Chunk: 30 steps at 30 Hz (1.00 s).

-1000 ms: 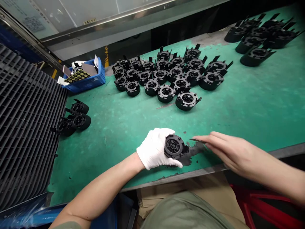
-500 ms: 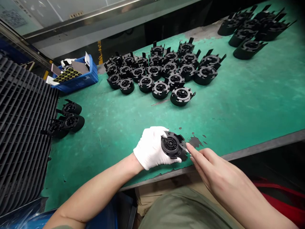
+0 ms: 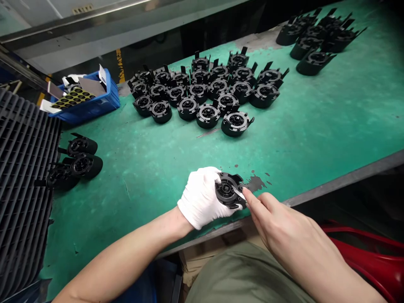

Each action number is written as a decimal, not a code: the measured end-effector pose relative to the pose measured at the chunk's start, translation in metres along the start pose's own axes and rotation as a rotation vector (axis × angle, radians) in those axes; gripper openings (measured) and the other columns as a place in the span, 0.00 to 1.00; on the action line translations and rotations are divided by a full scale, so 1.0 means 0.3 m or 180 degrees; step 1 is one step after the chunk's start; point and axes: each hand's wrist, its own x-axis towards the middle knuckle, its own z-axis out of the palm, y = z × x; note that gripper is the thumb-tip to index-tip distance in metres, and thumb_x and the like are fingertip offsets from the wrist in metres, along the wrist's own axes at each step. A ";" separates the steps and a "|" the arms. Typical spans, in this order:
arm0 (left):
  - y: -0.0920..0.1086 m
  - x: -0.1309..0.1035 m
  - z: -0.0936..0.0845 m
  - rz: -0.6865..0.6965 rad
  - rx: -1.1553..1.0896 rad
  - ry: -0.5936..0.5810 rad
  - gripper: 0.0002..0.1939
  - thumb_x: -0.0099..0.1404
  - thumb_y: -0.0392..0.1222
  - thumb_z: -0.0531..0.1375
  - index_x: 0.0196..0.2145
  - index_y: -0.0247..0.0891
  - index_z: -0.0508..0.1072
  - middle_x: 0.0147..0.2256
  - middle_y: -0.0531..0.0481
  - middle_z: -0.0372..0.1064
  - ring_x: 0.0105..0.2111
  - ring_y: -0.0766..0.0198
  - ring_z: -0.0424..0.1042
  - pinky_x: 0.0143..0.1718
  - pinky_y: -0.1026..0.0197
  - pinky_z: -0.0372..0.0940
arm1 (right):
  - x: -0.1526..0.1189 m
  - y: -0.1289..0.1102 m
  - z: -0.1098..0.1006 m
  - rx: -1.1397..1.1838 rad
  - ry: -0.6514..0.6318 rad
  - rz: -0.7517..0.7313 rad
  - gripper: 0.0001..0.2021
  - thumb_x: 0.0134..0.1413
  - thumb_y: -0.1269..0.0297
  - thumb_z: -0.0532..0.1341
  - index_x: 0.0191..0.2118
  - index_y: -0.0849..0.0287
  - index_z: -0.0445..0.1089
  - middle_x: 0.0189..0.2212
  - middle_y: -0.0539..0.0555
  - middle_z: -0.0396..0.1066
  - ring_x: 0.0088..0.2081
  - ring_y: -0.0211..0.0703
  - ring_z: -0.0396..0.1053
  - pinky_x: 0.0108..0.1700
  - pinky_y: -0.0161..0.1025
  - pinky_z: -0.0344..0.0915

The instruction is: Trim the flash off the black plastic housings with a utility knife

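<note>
My left hand (image 3: pixel 202 198), in a white glove, is closed around a round black plastic part (image 3: pixel 226 188) near the table's front edge. The part's ringed, ribbed face is turned up, and a tab stands out on its far right side. My bare right hand (image 3: pixel 268 214) pinches a small pale metal blade (image 3: pixel 239 193), whose tip lies against the right side of that face. Most of the blade and any handle are hidden by my fingers.
Several black round housings (image 3: pixel 236 123) with upright tabs stand in a group mid-table, more (image 3: pixel 311 63) at far right, a few (image 3: pixel 82 164) at left. A blue bin (image 3: pixel 91 107) holds sheets and stickers. Black ribbed trays (image 3: pixel 25 185) are stacked left; a red chair (image 3: pixel 366 248) stands right.
The blade tip has moved left and slightly up, further onto the part's face, with my right hand following. The left hand keeps its hold. The whole view has shifted a little.
</note>
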 end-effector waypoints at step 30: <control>-0.106 -0.013 0.020 0.0864 -0.0611 -0.0639 0.64 0.66 0.76 0.85 0.86 0.46 0.68 0.78 0.27 0.83 0.79 0.27 0.84 0.92 0.18 0.63 | 0.176 0.463 0.101 0.1678 -0.0705 -0.0639 0.24 0.93 0.45 0.59 0.71 0.48 0.88 0.52 0.59 0.90 0.48 0.55 0.88 0.46 0.46 0.80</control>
